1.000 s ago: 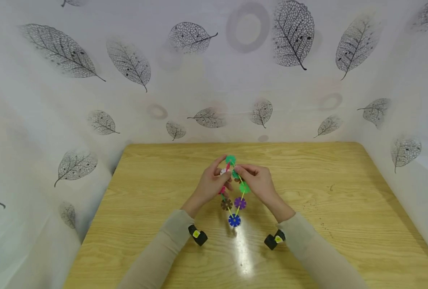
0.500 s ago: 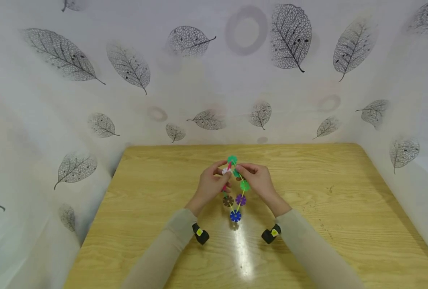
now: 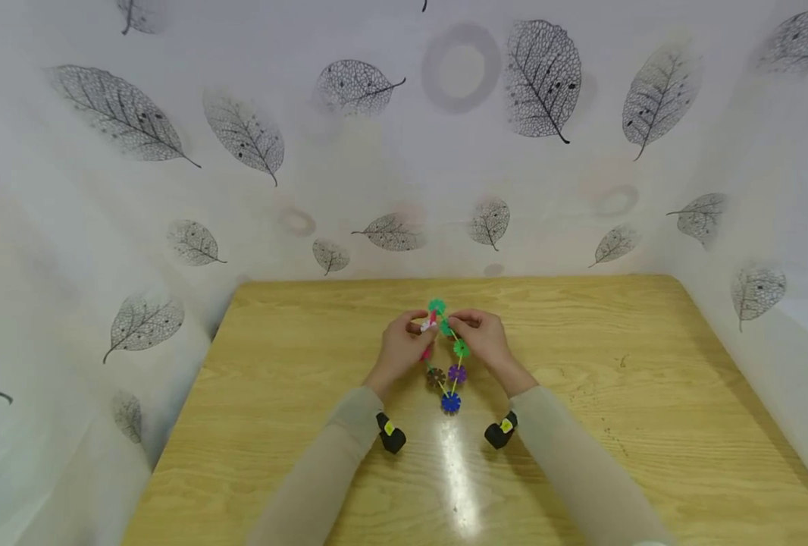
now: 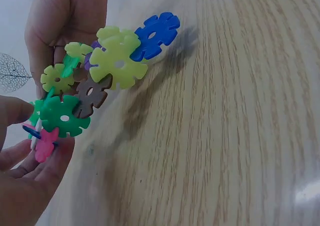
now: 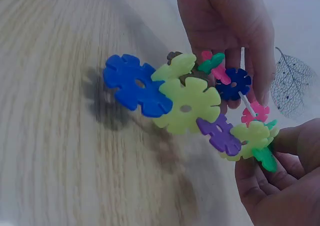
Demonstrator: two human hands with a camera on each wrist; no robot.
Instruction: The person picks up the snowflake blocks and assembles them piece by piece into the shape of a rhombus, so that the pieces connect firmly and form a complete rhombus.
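Both hands hold a closed loop of interlocking snowflake discs above the table. Its lower tip is a blue disc [image 3: 451, 402], with a purple disc [image 3: 457, 373] and a brown disc [image 3: 435, 377] just above. My left hand [image 3: 402, 346] pinches the left side, near a white disc [image 3: 429, 324] and a pink disc [image 4: 45, 145]. On the right side, my right hand [image 3: 487, 341] grips the loop beside a green disc [image 5: 265, 158]. A teal-green disc [image 3: 436, 305] tops the loop, between the hands. Yellow discs [image 5: 186, 108] join the coloured ones along the right side.
A wooden table [image 3: 295, 326] lies beneath the hands. Behind and beside it hangs a white leaf-print curtain [image 3: 377, 159]. Black wrist cameras [image 3: 392, 434] sit under both cuffs. The loop casts a shadow [image 4: 140, 103] on the wood.
The loop's lower end with the blue disc has swung up and away from the body. The wrists have drawn somewhat closer together, and both hands keep their hold. The head view has tilted slightly upward.
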